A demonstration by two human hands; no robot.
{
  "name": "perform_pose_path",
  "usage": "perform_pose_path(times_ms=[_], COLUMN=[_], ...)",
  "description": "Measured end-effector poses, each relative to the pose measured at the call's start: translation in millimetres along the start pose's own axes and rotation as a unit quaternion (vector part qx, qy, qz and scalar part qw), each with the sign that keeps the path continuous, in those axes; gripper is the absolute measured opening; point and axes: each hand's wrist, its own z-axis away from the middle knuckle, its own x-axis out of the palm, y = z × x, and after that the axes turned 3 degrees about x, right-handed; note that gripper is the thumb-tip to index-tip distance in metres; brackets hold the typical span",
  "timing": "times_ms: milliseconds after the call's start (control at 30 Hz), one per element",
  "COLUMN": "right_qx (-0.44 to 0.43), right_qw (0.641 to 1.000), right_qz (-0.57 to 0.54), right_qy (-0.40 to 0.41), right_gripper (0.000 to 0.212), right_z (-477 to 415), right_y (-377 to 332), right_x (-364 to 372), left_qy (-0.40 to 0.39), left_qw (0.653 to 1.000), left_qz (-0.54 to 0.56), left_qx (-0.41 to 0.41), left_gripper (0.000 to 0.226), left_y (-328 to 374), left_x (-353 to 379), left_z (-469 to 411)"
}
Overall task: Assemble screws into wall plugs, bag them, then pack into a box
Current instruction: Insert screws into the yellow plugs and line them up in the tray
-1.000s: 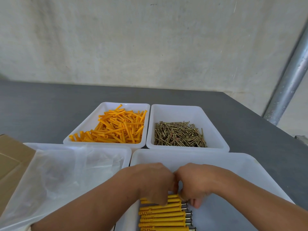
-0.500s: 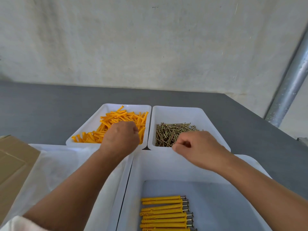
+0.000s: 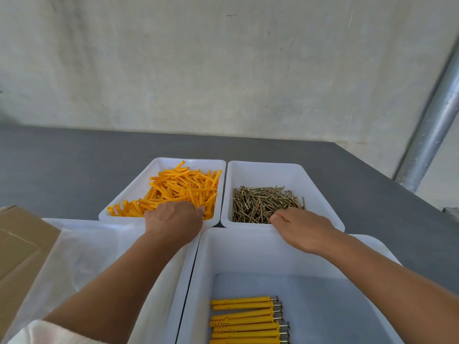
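**Setting: surfaces and fixtures**

A dark grey table (image 3: 74, 170) runs left to right and meets a pale, scuffed wall (image 3: 223, 70) at its far edge. A small dark mark (image 3: 231, 16) sits high on the wall. At far right a bare metal pole (image 3: 432, 135) rises at a slant beyond the table's corner. Four white trays stand close together on the table: two far (image 3: 268, 175), two near (image 3: 248, 249).

A dark grey bench (image 3: 62, 170) carries four white trays packed close in a two-by-two block. The far left tray (image 3: 134, 192) holds orange wall plugs (image 3: 178, 187) and the far right tray (image 3: 268, 175) holds screws (image 3: 260, 202). The near left tray (image 3: 82, 223) and the larger near right tray (image 3: 243, 252) sit just in front. A cardboard box (image 3: 22, 234) stands at the near left.
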Motion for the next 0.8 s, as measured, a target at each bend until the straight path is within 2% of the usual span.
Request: perform_pose_path(times_ms=[133,300,500,667,800], right_qx=[0.020,0.032,0.034,0.030,0.020], right_qw=[0.998,0.996,0.999,0.999,1.000], right_qz=[0.025,0.029,0.019,0.010,0.011], right_qy=[-0.046,-0.082,-0.037,-0.016,0.009], right_gripper=[0.062,0.064,0.064,0.065,0.066], right_z=[-5.2,-11.3,-11.5,-12.2,-13.4], right_y=[-3.9,-5.3,-3.0,0.2,1.8], right_x=[-2.0,-3.9,0.8,4.2,5.8], left_qy=[0.015,0.053,0.125,0.148,0.183], left_qw=[1.000,0.997,0.983,0.969,0.959], left_qz=[0.013,0.052,0.129,0.196,0.210], left_qx=[0.002,0.014,0.035,0.037,0.060], left_gripper=[0.042,0.033,0.020,0.029,0.030], left_y=[0.8,1.1,6.2,10.8,13.1], left_x=[0.3,0.9,-2.3,-7.4,-8.2], left_z=[-0.6,-1.5,1.6,4.2,7.1])
